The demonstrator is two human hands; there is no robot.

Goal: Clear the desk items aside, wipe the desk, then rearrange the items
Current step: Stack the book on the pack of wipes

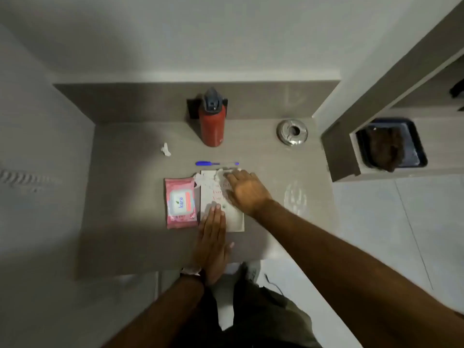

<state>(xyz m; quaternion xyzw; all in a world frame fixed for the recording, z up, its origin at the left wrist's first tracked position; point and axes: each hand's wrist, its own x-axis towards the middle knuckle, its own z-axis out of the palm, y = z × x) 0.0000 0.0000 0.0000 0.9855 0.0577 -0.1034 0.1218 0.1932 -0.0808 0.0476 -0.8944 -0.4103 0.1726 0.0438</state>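
Observation:
A white book (236, 223) with reddish cover lettering lies flat in the middle of the grey desk (130, 234). My left hand (213, 242) rests flat on the book's lower left part, fingers together. My right hand (244, 190) presses a white wipe (223, 172) onto the book's upper part. A pink wet-wipe pack (180, 202) lies just left of the book, a tissue sticking out of its top right. Just beyond the book lies a blue pen (216, 163). A red water bottle (212, 121) stands at the back.
A crumpled white tissue (165, 149) lies at the left rear. A round metal ashtray (292, 132) sits at the right rear. A wet smear (296, 195) shows right of the book. Past the desk's right edge, a shelf holds a dark bin (391, 144).

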